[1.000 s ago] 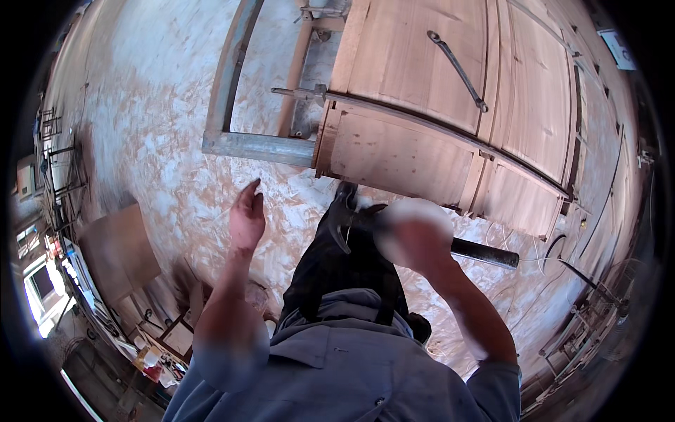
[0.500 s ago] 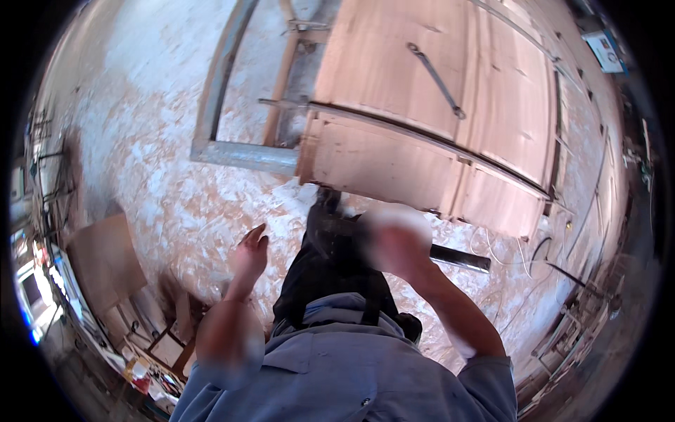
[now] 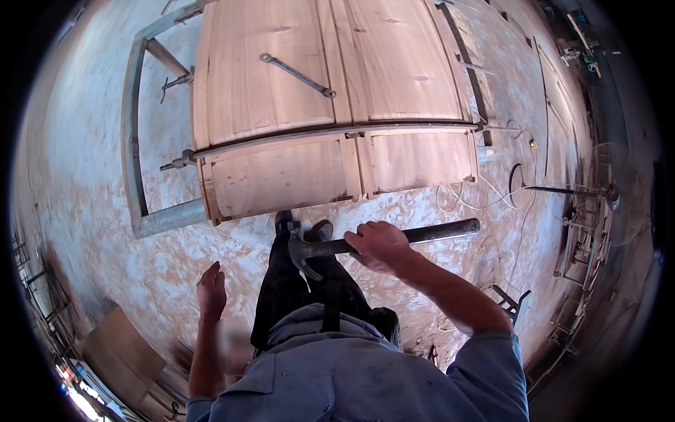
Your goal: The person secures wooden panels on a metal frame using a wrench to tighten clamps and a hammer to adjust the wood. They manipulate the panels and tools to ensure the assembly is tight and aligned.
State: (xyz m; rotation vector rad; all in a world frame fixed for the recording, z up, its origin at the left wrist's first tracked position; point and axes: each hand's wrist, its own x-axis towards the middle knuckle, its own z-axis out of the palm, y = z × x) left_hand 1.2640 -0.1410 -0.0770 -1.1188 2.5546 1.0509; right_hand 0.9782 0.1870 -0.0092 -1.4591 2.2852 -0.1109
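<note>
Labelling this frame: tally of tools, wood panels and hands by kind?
Hammer, in right hand: 1
Wrench lying on the panels: 1
Wood door panels: 1 assembly
Hands: 2, right hand and left hand, which is open and holds nothing
Total: 5

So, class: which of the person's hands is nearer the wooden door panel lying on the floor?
Right. The right hand, gripping a hammer, is just below the door panel's near edge; the left hand hangs lower and off to the left, empty.
</note>
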